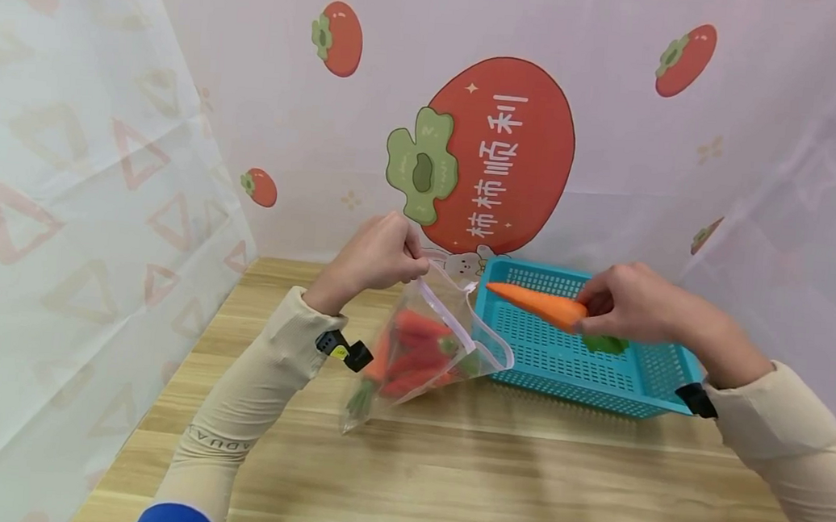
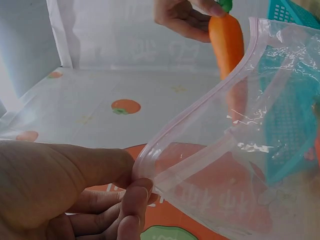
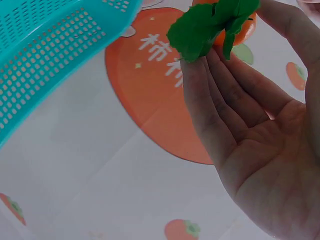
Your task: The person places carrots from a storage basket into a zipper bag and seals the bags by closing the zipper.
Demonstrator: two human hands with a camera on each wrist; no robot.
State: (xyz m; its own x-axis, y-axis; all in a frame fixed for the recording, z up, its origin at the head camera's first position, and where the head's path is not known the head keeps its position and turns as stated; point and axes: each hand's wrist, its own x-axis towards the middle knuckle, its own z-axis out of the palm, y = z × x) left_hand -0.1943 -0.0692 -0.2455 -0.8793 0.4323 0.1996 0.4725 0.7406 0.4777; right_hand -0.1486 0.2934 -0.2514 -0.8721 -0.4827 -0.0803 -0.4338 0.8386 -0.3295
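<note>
My left hand point(image 1: 382, 256) pinches the rim of a clear zip bag point(image 2: 200, 175) with a pale pink zip edge, its mouth spread toward the right. Inside the bag lie several red peppers point(image 1: 419, 354) and something orange with a green end. My right hand point(image 1: 633, 302) grips an orange carrot point(image 1: 539, 303) near its leafy end, with the tip pointing left toward the bag's mouth. Green leaves point(image 3: 215, 25) stick out past the right fingers. In the left wrist view the carrot's lower part shows through the bag's clear film.
A blue perforated basket point(image 1: 562, 380) stands at the back right under the carrot and right hand. Both rest over a wood-grain table point(image 1: 518, 494). White cloth point(image 1: 610, 226) with printed persimmons hangs behind and at the sides.
</note>
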